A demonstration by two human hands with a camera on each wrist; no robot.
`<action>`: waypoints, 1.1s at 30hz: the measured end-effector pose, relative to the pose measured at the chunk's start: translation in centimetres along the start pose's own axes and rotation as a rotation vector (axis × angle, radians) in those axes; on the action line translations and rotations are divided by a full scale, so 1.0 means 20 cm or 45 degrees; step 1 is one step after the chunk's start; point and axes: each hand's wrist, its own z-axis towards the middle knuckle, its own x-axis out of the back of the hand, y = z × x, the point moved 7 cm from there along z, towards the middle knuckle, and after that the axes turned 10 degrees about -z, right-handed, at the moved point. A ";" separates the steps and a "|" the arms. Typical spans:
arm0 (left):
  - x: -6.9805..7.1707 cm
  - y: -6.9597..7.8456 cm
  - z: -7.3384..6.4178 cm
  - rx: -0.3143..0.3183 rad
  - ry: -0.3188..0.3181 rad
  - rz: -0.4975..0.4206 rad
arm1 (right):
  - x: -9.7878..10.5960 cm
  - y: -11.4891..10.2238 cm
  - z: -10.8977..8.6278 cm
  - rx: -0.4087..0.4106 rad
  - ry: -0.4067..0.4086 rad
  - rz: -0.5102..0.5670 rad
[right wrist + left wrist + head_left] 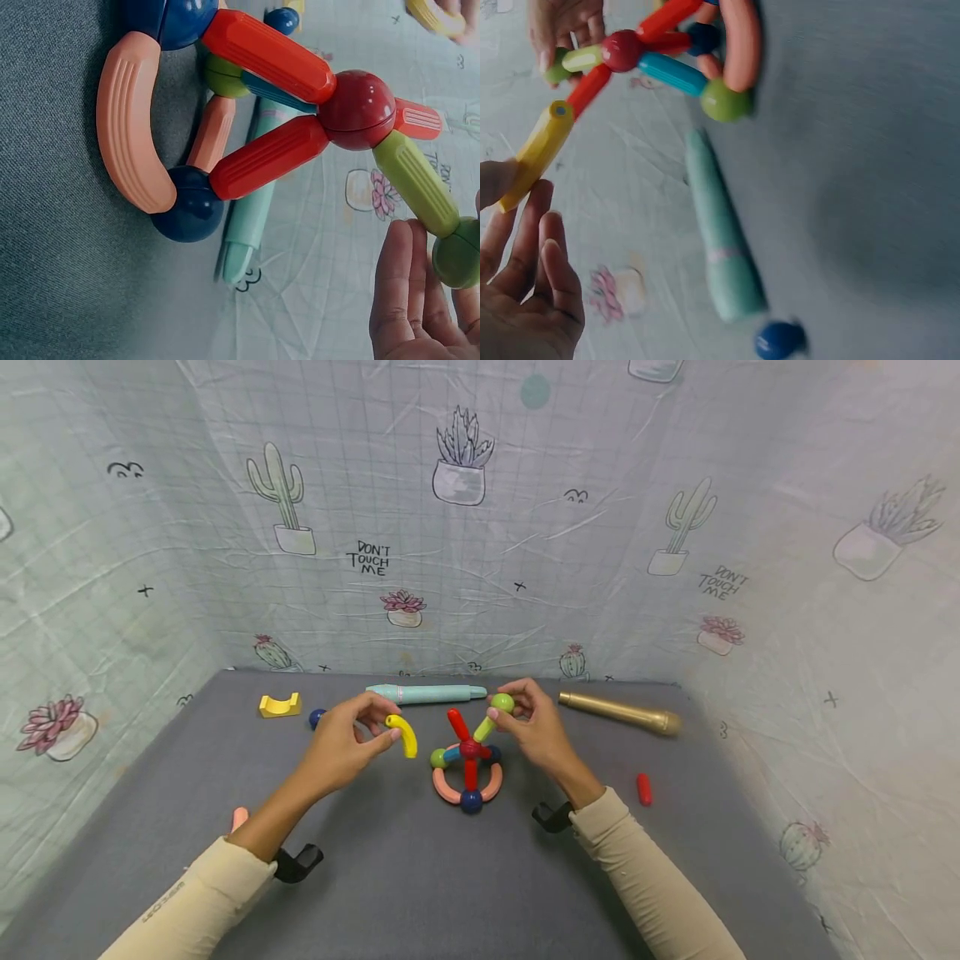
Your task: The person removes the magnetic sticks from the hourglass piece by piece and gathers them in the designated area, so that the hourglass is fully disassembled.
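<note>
My left hand pinches a yellow curved rod between thumb and fingers, raised left of a toy built from rods and balls. On that toy, a ring of pink curved rods and balls forms the base. Red rods and a blue rod rise from it to a red ball. Another red rod and a light green rod stick up from the red ball. With thumb and fingers, my right hand holds the green ball at the light green rod's upper end.
A teal pen-shaped piece lies behind the toy, a gold tapered stick at the back right. Farther left are a yellow notched block and a blue ball. One red rod lies right; a pink piece shows beside my left forearm.
</note>
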 end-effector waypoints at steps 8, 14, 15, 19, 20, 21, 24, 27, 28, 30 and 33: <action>0.11 -0.19 -0.21 0.116 -0.128 0.106 | 0.01 0.02 -0.01 0.006 0.022 -0.010; 0.19 -0.33 -0.32 0.188 -0.210 0.345 | 0.01 0.02 -0.03 0.023 0.032 -0.001; 0.20 -0.35 -0.33 0.195 -0.220 0.384 | 0.01 0.02 -0.03 0.020 0.035 -0.002; 0.23 -0.40 -0.39 0.232 -0.284 0.475 | 0.01 0.03 -0.04 -0.013 0.037 0.001; 0.23 -0.41 -0.40 0.243 -0.302 0.484 | 0.01 0.03 -0.04 -0.022 0.041 0.003; 0.24 -0.42 -0.42 0.255 -0.322 0.494 | 0.00 0.04 -0.04 -0.033 0.042 0.011; 0.25 -0.45 -0.45 0.280 -0.357 0.535 | 0.00 0.04 -0.04 -0.058 0.050 0.039; 0.26 -0.48 -0.47 0.295 -0.374 0.572 | -0.01 0.05 -0.04 -0.071 0.059 0.058; 0.26 -0.48 -0.48 0.299 -0.376 0.582 | -0.01 0.05 -0.04 -0.072 0.061 0.061; 0.27 -0.48 -0.48 0.300 -0.371 0.612 | -0.01 0.05 -0.04 -0.073 0.065 0.065; 0.27 -0.45 -0.46 0.256 -0.316 0.667 | -0.01 0.05 -0.04 -0.075 0.065 0.084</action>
